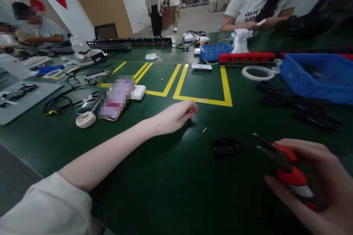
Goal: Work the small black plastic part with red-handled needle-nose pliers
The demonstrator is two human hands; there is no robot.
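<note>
My right hand (317, 169) holds red-handled pliers (289, 165) at the lower right, their jaws apart and pointing up and left. My left hand (179, 115) is over the green table (165, 183), near its middle, with the fingers curled inward; whether anything is between them is hidden. A small black plastic part (227, 147) lies on the table between my two hands. Just right of my left fingers is a tiny white strip (204, 130).
A phone (117, 99), white case (138, 92) and cables (66, 99) lie left. Blue bins (317, 77) and black parts (303, 108) stand right. Yellow tape (202, 101) marks the table. A person (256, 7) sits across; others are farther back.
</note>
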